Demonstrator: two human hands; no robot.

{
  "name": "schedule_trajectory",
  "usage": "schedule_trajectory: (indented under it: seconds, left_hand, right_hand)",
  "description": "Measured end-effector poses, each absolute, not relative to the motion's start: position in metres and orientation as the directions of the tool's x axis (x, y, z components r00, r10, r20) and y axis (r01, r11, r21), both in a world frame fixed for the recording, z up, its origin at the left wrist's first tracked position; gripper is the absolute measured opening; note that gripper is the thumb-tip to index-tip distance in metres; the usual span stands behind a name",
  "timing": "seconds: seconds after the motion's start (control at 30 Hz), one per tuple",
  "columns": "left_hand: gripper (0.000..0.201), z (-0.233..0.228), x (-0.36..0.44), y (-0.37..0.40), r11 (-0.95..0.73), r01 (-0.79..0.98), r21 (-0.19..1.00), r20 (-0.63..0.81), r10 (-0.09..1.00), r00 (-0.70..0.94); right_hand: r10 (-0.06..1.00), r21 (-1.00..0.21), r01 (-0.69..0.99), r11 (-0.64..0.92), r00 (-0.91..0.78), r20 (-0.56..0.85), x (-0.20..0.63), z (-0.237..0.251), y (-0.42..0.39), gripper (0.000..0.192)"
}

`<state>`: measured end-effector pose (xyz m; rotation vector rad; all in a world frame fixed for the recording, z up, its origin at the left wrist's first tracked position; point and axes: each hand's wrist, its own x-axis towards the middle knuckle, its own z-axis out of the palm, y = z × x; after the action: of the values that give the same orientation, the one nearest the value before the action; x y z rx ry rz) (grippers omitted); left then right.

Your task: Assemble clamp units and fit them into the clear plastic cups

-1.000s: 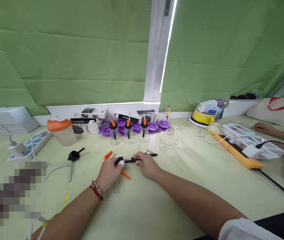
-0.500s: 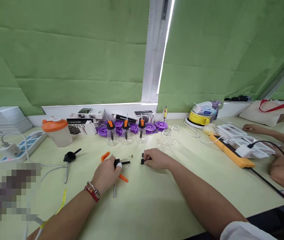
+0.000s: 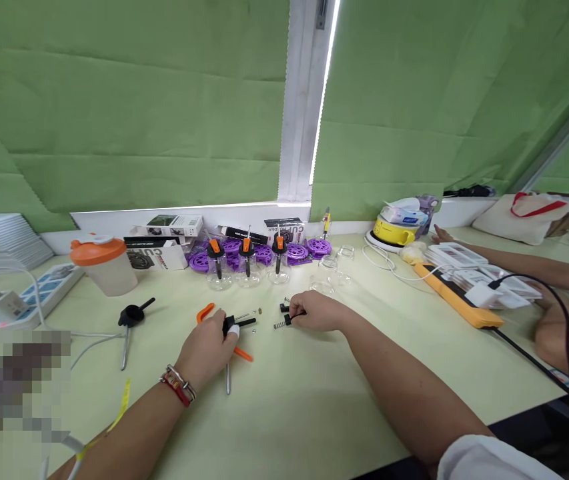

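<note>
My left hand point(image 3: 208, 345) is closed on a black bottle-top part point(image 3: 229, 324) with a black stem pointing right. A metal tube point(image 3: 228, 379) extends below it toward me. Under that hand lies an orange curved piece point(image 3: 243, 354), partly covered by the fingers. My right hand point(image 3: 317, 311) pinches a small black part point(image 3: 288, 320), and a small spring point(image 3: 279, 325) shows at its left end. Another small black piece point(image 3: 283, 308) is by the fingertips, with a second spring point(image 3: 287, 300) beside it. Between the hands lie tiny metal bits point(image 3: 259, 311).
Three glass bottles point(image 3: 248, 275) with black-and-orange tops stand behind, before purple discs point(image 3: 297, 252) and boxes point(image 3: 161, 255). At left are a similar black part point(image 3: 133, 316), an orange-lidded shaker point(image 3: 103, 263) and a power strip point(image 3: 54, 290). Another person's arm point(image 3: 524, 263) rests at right.
My right hand has shifted slightly, and springs now show beside its black parts. The left hand keeps its hold. The whole view has moved a little.
</note>
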<state>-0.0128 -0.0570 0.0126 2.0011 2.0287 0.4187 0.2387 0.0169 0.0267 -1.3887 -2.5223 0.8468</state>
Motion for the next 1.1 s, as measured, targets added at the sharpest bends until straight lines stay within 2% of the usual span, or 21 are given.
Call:
schedule_trajectory:
  seconds: [0.2, 0.57, 0.67, 0.73, 0.8, 0.9, 1.0, 1.1]
  left_hand:
    - [0.020, 0.013, -0.013, -0.057, 0.020, 0.933, 0.359, 0.008, 1.000, -0.024]
    - [0.020, 0.016, -0.012, -0.059, 0.038, 0.940, 0.339, -0.022, 0.999, -0.032]
    - [0.022, 0.018, -0.011, -0.061, 0.028, 0.960, 0.277, 0.009, 0.999, -0.032]
    - [0.024, 0.020, -0.009, -0.063, 0.008, 0.982, 0.191, 0.097, 0.995, -0.027]
    - [0.029, 0.021, -0.005, -0.066, -0.067, 0.992, 0.105, 0.226, 0.973, 0.042]
    - [0.033, 0.016, 0.005, -0.070, -0.360, 0.932, 0.033, 0.337, 0.882, 0.329]
    - [0.029, 0.007, 0.016, -0.073, -0.648, 0.761, 0.039, 0.293, 0.735, 0.611]
    - [0.027, 0.000, 0.024, -0.073, -0.712, 0.696, 0.089, 0.234, 0.695, 0.680]
  right_hand:
    - [0.837, -0.423, 0.801, 0.423, -0.524, -0.156, 0.237, 0.027, 0.015, 0.008]
    - [0.832, -0.389, 0.804, 0.450, -0.536, -0.146, 0.234, 0.021, 0.015, 0.010]
    - [0.833, -0.377, 0.803, 0.461, -0.538, -0.127, 0.234, 0.020, 0.015, 0.011]
    - [0.823, -0.390, 0.793, 0.468, -0.552, -0.135, 0.234, 0.019, 0.015, 0.011]
    - [0.809, -0.404, 0.781, 0.476, -0.570, -0.147, 0.234, 0.020, 0.015, 0.011]
    - [0.797, -0.408, 0.775, 0.483, -0.582, -0.162, 0.232, 0.023, 0.013, 0.010]
    - [0.793, -0.408, 0.772, 0.487, -0.587, -0.164, 0.228, 0.026, 0.010, 0.011]
    - [0.784, -0.412, 0.762, 0.500, -0.600, -0.160, 0.227, 0.028, 0.009, 0.011]
